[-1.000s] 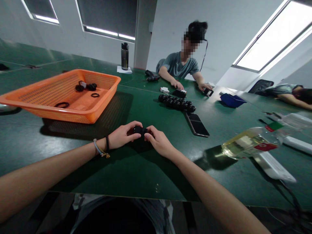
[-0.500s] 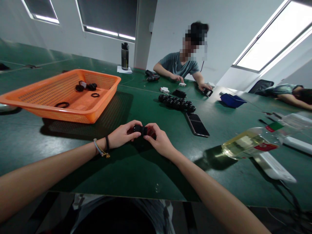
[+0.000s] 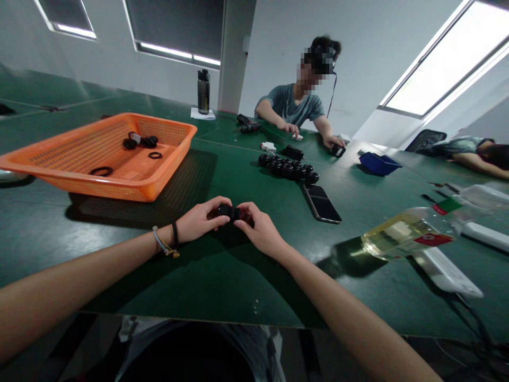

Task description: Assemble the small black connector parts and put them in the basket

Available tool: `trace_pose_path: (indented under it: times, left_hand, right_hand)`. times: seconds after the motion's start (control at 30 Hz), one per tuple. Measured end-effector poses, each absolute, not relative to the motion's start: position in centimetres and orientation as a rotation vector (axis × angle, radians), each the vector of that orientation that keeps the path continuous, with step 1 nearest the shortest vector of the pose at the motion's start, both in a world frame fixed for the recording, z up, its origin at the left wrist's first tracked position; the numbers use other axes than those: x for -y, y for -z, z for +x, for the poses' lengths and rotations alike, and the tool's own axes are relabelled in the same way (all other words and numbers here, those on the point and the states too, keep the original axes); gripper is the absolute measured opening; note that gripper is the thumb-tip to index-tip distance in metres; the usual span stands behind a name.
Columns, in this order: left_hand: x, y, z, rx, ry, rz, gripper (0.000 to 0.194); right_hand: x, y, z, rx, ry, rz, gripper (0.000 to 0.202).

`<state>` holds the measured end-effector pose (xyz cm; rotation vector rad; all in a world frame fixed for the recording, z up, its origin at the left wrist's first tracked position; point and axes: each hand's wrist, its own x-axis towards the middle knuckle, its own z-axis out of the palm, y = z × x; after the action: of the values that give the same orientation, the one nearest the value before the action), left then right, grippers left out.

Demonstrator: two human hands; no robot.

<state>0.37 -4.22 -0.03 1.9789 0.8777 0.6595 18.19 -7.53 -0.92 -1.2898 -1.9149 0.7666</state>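
Both hands meet at the middle of the green table (image 3: 222,276), a little away from its near edge. The left hand (image 3: 199,220) and the right hand (image 3: 258,229) are closed with the fingertips on 1 small black part (image 3: 228,211), which is held between them just above the table surface. What kind of part it is I cannot make out, because the fingers cover most of it.

The orange basket (image 3: 119,183) stands to the left, well apart from the hands, with some black rings inside. Beyond the hands lies a row of black parts (image 3: 288,168), and just beside it a phone (image 3: 321,203). A bottle (image 3: 409,233) lies on the right side. Between the hands and these things the table is bare.

A person (image 3: 296,103) sits at the far edge.
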Motion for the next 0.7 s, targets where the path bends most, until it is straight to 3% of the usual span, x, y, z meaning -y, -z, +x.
trace_pose_path:
  times: [0.7]
  left_hand:
    - [4.11,0.16,0.23,-0.888,-0.647,2.039,0.031]
  right_hand:
    - [7.48,0.93,18.2,1.969,-0.701,-1.328,0.014]
